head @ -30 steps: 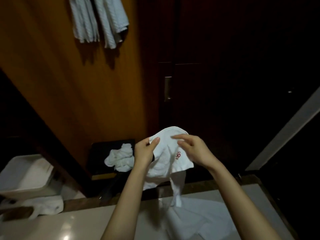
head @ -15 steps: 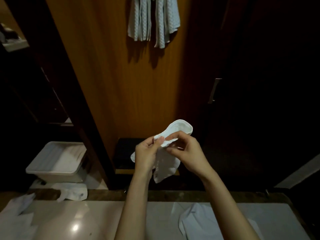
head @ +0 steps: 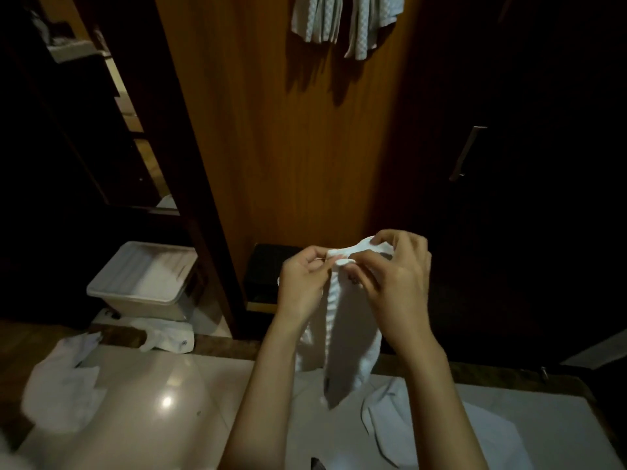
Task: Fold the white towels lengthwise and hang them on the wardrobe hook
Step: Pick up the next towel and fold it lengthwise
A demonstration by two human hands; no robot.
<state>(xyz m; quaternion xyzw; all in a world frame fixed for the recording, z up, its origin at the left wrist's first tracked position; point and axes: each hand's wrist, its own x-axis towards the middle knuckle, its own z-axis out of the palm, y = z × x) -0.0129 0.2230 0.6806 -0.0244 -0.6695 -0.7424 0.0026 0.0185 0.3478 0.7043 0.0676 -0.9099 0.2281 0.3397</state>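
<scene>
Seen from a head-worn camera looking down at two bare forearms raised over a pale glossy worktop (head: 163,395). Held up between both hands: a small white ribbed cotton towel (head: 342,337), gathered into a narrow strip. Left hand (head: 305,283) pinching the top edge between thumb and curled fingers; right hand (head: 397,279) curled round the bunched top end just beside it. Both grips closed on the cloth, close together at the top, apparently so that the length drops straight and the fold runs lengthwise. Lower end hanging free, its tip reaching down to about worktop level; touching or not, impossible to tell.

Straight ahead: an orange-brown wooden wardrobe panel (head: 288,147). At its top, pale ribbed towels already hanging (head: 342,22); hook itself out of frame. Held towel well below them, so probably raised high enough only to settle the fold, not yet to hang.

Lying on the worktop: crumpled white cloths at the left (head: 61,385) and lower right (head: 424,432), likely awaiting the same treatment. On the floor to the left, a white plastic tub (head: 142,279).
</scene>
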